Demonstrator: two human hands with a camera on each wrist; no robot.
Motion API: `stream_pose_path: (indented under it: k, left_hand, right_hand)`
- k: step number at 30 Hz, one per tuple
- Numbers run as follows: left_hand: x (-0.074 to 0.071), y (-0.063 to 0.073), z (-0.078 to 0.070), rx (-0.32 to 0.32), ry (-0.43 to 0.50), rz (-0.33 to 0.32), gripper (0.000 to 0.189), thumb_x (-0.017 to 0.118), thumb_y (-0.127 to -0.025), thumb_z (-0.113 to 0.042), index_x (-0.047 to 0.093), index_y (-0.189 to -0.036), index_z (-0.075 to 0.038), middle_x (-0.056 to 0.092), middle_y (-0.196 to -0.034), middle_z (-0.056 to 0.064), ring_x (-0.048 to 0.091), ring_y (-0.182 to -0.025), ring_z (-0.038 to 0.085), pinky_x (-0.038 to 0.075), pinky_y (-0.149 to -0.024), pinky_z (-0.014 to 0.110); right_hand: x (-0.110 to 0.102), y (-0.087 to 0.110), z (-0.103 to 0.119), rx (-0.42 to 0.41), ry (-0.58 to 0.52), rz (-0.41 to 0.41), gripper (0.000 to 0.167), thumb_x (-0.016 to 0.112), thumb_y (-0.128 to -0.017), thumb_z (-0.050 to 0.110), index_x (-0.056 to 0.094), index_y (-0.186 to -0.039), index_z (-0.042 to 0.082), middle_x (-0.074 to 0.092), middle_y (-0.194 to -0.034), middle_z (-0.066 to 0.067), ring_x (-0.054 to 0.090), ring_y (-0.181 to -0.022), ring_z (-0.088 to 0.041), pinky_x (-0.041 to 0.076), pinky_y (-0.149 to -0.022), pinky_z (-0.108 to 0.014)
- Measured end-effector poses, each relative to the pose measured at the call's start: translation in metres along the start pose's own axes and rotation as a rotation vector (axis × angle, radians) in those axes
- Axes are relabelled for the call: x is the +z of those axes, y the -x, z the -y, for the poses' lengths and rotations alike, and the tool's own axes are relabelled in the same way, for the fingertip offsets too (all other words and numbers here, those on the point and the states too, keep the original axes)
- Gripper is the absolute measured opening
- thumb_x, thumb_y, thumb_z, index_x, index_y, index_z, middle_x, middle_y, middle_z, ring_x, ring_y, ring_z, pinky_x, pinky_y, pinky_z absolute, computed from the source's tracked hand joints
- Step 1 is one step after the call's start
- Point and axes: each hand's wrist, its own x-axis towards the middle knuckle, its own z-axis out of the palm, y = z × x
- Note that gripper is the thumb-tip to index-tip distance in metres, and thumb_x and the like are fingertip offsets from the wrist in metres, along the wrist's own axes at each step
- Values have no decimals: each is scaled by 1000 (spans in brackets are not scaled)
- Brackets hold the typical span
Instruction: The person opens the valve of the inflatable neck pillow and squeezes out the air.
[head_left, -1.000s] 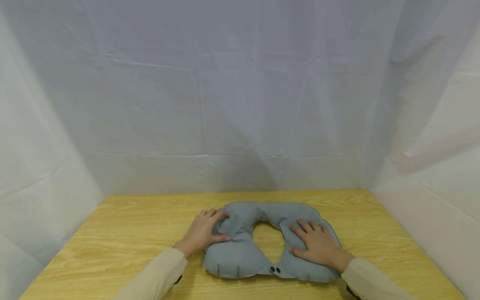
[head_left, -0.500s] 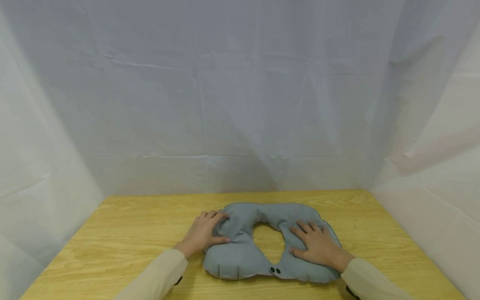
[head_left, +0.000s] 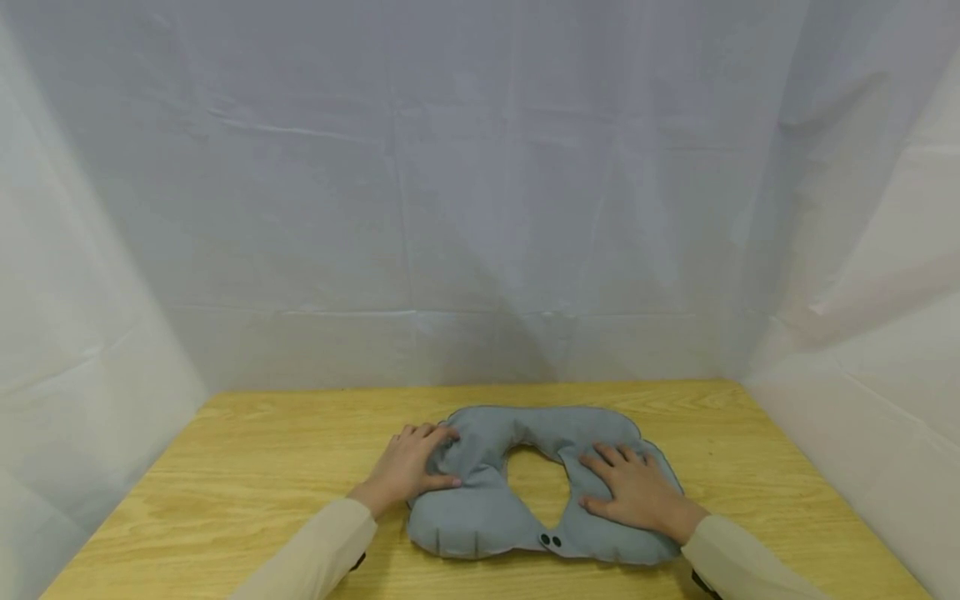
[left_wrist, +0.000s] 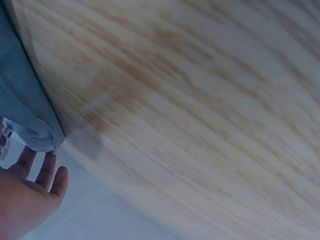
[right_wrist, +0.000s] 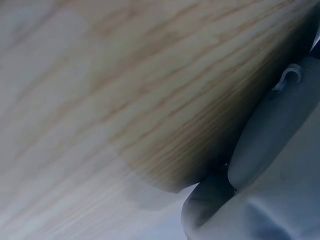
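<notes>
A grey-blue inflatable neck pillow (head_left: 480,517) lies flat on the wooden table, its opening toward the person. Two dark snap buttons (head_left: 551,541) join its ends at the front. My left hand (head_left: 405,467) rests at the pillow's left side, thumb and index finger spread over the fabric. In the left wrist view, its other fingers (left_wrist: 46,172) reach the pillow's edge near a clear plastic piece (left_wrist: 6,137). My right hand (head_left: 633,493) lies with spread fingers on top of the right side. Fabric hides that hand in the right wrist view, where a small pale loop (right_wrist: 290,75) shows.
The pillow is on a light wood-grain table (head_left: 285,450), with tabletop showing behind it and to both sides. White sheeting (head_left: 450,208) hangs behind the table and along its left and right. Beige sleeves (head_left: 318,542) cover both forearms.
</notes>
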Motion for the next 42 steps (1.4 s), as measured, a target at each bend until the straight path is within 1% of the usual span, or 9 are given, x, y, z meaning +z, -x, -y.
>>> stream_pose_path:
  k: [13, 24, 31, 42]
  left_hand:
    - [2, -1, 2, 5, -3, 3, 61, 75, -70, -45, 54, -122, -20, 55, -120, 10, 49, -105, 34, 40, -81, 50]
    - [4, -1, 2, 2, -3, 25, 62, 74, -71, -46, 54, -123, -20, 54, -123, 12, 48, -107, 34, 39, -82, 50]
    - [4, -1, 1, -4, 16, 42, 62, 74, -71, -44, 54, -123, -20, 53, -124, 13, 47, -108, 35, 38, -83, 50]
    - [6, -1, 2, -8, -6, 64, 62, 73, -71, -47, 54, -123, -20, 54, -123, 12, 47, -107, 34, 39, -82, 49]
  right_hand:
    - [-3, -1, 2, 17, -2, 26, 61, 47, -85, 59, 51, -130, 18, 45, -136, -16, 43, -118, -45, 31, -85, -69]
    - [-3, -3, 1, 27, -9, 37, 61, 47, -85, 60, 52, -130, 18, 45, -136, -16, 43, -119, -44, 30, -85, -70]
    - [-3, -3, 1, 31, -11, 42, 60, 48, -85, 59, 53, -129, 18, 45, -136, -15, 42, -119, -45, 30, -85, -70]
    - [-6, -2, 2, 44, -17, 75, 62, 48, -84, 60, 53, -129, 18, 43, -137, -16, 41, -120, -46, 29, -84, -71]
